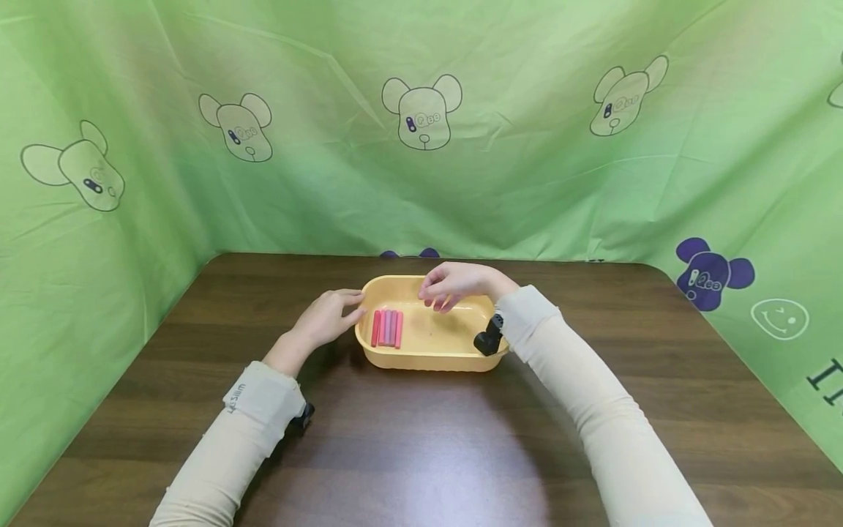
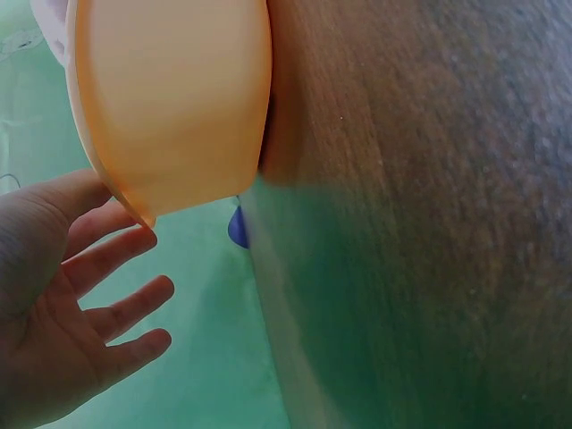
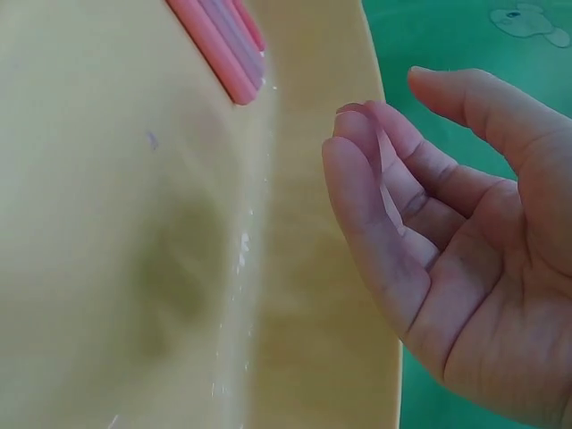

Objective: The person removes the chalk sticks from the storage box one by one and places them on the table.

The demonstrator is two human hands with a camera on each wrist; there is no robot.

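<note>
A yellow oblong plastic tub (image 1: pixel 435 361) stands on the table. At its left end my left hand (image 1: pixel 327 318) touches the rim with thumb and index finger, the other fingers spread; in the left wrist view the same hand (image 2: pixel 67 295) shows beside the tub's outer wall (image 2: pixel 174 107). Over the tub's far side hovers my right hand (image 1: pixel 454 284), loosely curled. An empty palm and bent fingers of the right hand (image 3: pixel 465 232) show in the right wrist view. Several red, pink and purple sticks (image 1: pixel 387 329) lie side by side on the tub floor at the left.
The dark wooden table (image 1: pixel 369 446) extends around the tub. Behind it and at both sides hangs a green curtain (image 1: pixel 527 190) with printed bear heads. A black wrist camera (image 1: pixel 489 338) sits under the right cuff, over the tub's right end.
</note>
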